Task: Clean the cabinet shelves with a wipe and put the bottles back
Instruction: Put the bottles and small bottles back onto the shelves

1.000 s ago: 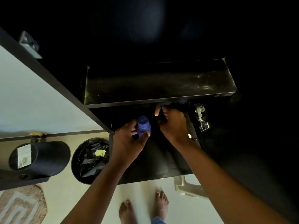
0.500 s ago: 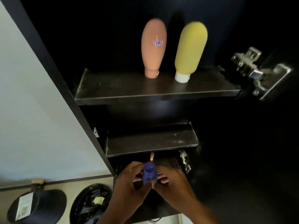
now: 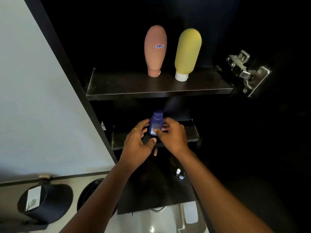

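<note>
Head cam view, starting closest to us: down low on the left we see a dark bin [image 3: 91, 194] and a dark round container [image 3: 48, 201] with a pale label, next to the white cabinet door [image 3: 33, 98]. Our two forearms reach up into the dark cabinet. On the bottom ledge sits a tiny dropper bottle [image 3: 179, 174]. Further in, our left hand [image 3: 137, 145] curls loosely around the left side of the blue bottle [image 3: 156, 122], and our right hand [image 3: 171, 134] pinches it from the right, thumb on the label. It's upright at the middle shelf [image 3: 193, 132]; whether it's touching down, we can't tell. Farthest back, the top shelf [image 3: 117, 88] has a pink bottle [image 3: 155, 51] and a yellow bottle [image 3: 187, 52], both cap-down, side by side. A metal hinge [image 3: 247, 71] sits to the right.
</note>
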The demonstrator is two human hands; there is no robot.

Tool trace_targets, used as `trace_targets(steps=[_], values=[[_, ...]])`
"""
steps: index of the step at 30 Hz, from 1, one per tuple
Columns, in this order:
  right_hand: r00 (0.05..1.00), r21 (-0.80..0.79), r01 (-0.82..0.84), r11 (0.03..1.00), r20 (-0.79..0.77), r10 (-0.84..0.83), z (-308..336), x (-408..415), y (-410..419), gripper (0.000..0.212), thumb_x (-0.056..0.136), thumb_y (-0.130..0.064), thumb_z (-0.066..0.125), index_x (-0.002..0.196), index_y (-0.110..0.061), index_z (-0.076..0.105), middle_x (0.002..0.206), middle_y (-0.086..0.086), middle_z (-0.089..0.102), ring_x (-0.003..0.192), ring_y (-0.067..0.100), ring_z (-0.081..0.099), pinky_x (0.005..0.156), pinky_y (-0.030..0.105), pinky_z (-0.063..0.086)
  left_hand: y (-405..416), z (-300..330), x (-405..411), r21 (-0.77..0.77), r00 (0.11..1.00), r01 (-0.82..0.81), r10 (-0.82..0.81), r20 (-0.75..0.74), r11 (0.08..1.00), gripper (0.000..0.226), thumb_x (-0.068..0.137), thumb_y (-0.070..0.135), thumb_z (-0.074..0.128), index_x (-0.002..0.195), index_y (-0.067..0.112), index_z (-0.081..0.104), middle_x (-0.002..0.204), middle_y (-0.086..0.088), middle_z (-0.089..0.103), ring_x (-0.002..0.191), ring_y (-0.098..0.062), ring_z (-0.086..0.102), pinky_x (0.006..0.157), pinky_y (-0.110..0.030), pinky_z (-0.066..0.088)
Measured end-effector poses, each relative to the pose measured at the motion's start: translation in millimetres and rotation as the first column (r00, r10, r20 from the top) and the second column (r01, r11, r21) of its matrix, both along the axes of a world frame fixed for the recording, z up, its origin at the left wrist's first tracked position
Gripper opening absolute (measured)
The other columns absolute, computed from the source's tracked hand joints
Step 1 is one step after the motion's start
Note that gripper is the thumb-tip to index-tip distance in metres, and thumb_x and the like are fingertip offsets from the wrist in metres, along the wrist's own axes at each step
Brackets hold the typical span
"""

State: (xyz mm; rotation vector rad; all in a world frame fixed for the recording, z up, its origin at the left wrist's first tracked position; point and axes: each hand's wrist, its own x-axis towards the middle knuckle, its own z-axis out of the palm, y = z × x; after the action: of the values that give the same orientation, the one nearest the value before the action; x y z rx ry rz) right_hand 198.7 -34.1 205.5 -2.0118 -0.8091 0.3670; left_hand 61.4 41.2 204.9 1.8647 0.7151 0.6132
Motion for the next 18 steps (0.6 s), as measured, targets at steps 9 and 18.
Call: trace_targets(steps=[9, 18], values=[[1.0, -0.074, -0.016, 0.997, -0.004, 0.016, -18, 10, 17, 0.032, 0.082, -0.017, 0.081, 0.112, -0.023, 0.069, 0.104, -0.004, 0.075, 0.095, 0.011, 0.071, 0.089, 0.039, 0.06, 6, -27, 14, -0.027, 0.999, -0.018, 0.017, -0.051, 0.999, 0.077, 0.082, 0.013, 0.076, 0.148, 0.028, 0.04, 0.145, 0.005, 0.056, 0.13, -0.009, 0.059, 0.109, -0.046, 0.052], [0.992, -0.004, 0.127, 0.992, 0.028, -0.127, -6, 14, -27, 0.041, 0.087, 0.002, 0.068, 0.123, -0.017, 0.067, 0.117, -0.003, 0.07, 0.101, 0.006, 0.066, 0.091, 0.02, 0.056, -38, -25, -11, 0.196, 0.957, -0.279, 0.256, 0.134, 0.94, 0.039, 0.085, 0.006, 0.068, 0.121, 0.02, 0.059, 0.118, 0.002, 0.061, 0.102, -0.012, 0.064, 0.086, -0.033, 0.057]])
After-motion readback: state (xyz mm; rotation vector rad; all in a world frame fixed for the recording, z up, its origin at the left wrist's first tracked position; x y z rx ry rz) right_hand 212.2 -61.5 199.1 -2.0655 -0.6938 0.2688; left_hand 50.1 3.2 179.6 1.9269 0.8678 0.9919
